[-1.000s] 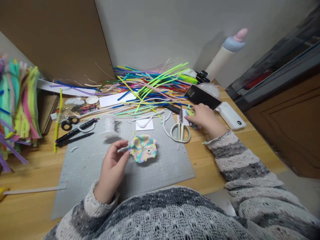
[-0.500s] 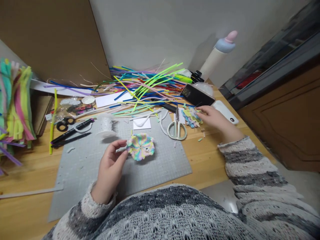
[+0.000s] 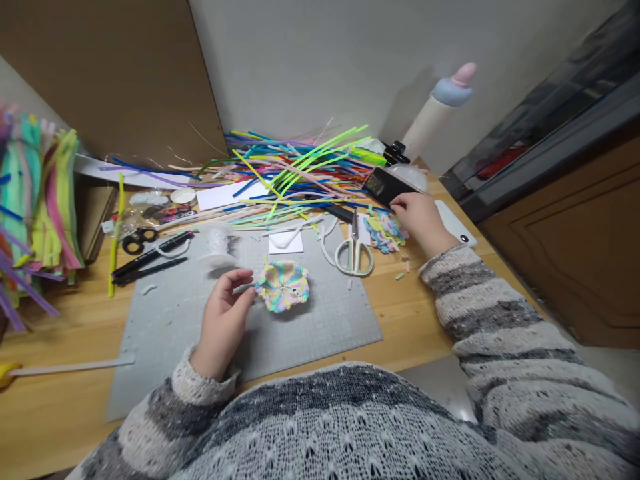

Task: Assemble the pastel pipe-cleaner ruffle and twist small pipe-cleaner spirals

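Note:
My left hand [image 3: 226, 319] pinches the left edge of a pastel, ruffled pipe-cleaner flower [image 3: 283, 286] that rests on the grey cutting mat [image 3: 200, 333]. My right hand [image 3: 419, 219] reaches to the far right, its fingers curled down at the near edge of a black phone [image 3: 386, 186], just beyond a small heap of pastel pipe-cleaner scraps [image 3: 384, 232]. Whether those fingers grip anything is hidden. White-handled scissors [image 3: 354, 253] lie closed between the flower and the scraps.
A big pile of coloured pipe cleaners [image 3: 295, 173] covers the back of the wooden table [image 3: 415, 313]. A bundle of fuzzy stems [image 3: 35, 207] stands at the left. Black scissors [image 3: 134, 241], markers [image 3: 150, 257], a thread spool [image 3: 218, 243], a white power bank [image 3: 457, 227] and a bottle [image 3: 440, 107] lie around.
My right hand has moved from beside the scissors, out over the scraps, then back up to the phone's edge. My left hand stays on the flower.

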Motion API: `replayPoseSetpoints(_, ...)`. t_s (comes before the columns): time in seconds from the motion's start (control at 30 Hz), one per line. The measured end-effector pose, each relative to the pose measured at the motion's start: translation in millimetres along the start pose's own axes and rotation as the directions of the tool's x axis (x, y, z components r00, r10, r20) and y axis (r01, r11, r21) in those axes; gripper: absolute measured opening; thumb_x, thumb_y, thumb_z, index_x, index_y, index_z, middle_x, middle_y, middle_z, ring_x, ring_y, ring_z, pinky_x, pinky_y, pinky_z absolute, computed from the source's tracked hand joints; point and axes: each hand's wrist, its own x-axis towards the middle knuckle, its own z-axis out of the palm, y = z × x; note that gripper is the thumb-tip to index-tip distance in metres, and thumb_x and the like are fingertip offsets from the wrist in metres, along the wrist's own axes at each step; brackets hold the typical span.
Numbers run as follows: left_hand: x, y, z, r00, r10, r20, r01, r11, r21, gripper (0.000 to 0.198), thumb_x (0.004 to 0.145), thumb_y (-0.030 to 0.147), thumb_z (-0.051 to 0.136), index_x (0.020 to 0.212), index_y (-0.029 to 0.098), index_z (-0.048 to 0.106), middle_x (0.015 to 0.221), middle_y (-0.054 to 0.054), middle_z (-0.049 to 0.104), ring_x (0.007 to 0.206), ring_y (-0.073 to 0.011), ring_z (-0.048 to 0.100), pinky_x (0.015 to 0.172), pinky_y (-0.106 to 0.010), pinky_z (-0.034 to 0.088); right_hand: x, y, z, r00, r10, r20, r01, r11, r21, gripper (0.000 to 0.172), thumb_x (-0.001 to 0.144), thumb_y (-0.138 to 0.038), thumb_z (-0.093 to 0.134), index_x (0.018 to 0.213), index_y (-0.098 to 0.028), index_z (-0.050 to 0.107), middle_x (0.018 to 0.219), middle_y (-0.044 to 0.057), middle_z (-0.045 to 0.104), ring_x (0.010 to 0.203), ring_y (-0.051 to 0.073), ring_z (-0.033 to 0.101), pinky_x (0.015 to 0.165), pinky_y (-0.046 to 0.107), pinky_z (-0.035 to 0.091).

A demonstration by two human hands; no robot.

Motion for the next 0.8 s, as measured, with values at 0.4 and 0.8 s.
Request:
replayPoseSetpoints(0.4, -1.3, 0.8, 2.0, 0.94, 0.227, 0.254, -0.319, 0.848, 0.423, 0.033, 0.091, 0.028, 0.054, 0.123, 0.025, 0.055, 0.122, -0.008, 0.055, 0.106, -0.0207, 0.055, 0.081, -0.033, 0.048, -18.1, -15.4, -25.2, 0.947, -0.008, -0.32, -0.021, 0.996, -0.087, 0.024, 0.086, -0.025, 0.047, 0.086, -0.02, 0.071, 0.088, 0.013, 0.071, 0.099, 0.032, 0.055, 0.093, 0.056, 0.026)
replayPoseSetpoints(0.8, -2.0, -2.5, 2.1, 0.929, 0.221, 0.296, -0.333, 0.849, 0.411, 0.032, 0.09, 0.026, 0.054, 0.121, 0.023, 0.055, 0.121, -0.009, 0.058, 0.109, -0.023, 0.054, 0.094, -0.041, 0.044, -22.9, 2.4, -9.8, 0.97, 0.062, -0.235, -0.068, 0.998, -0.015, 0.028, 0.085, -0.033, 0.05, 0.099, -0.021, 0.071, 0.114, 0.013, 0.069, 0.11, 0.035, 0.054, 0.093, 0.054, 0.026)
